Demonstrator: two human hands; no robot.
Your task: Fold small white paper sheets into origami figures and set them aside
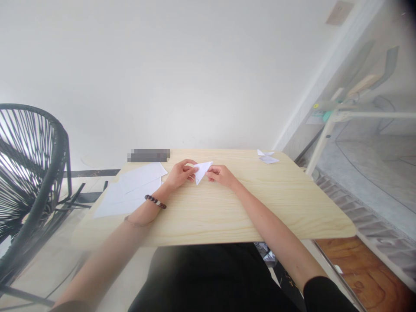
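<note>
White paper, folded into a small triangular piece point(203, 170), is held between two bare hands in the head view. It is above the pale wood-grain table point(260, 208) with rounded corners, near the middle of its far part, and one of its points is directed down toward the person. The left hand point(180, 174) is narrow: its thumb lies on the near face of the paper, at the left side, and the other fingers are bent, partly hidden behind. The right hand point(222, 176) is also nearly closed, and its thumb and forefinger pinch the right edge of the same piece; the remaining fingers are curled inward.

On the left wrist there is a bracelet of dark round beads point(155, 202). Beside the left forearm, flat white paper sheets point(130, 184) lie on the table, overlapping one another. Well apart from the hands, near the far right corner, rests a white folded paper form point(269, 160) with pointed ends. A black woven-cord chair point(53, 169) stands to the left of the table.
</note>
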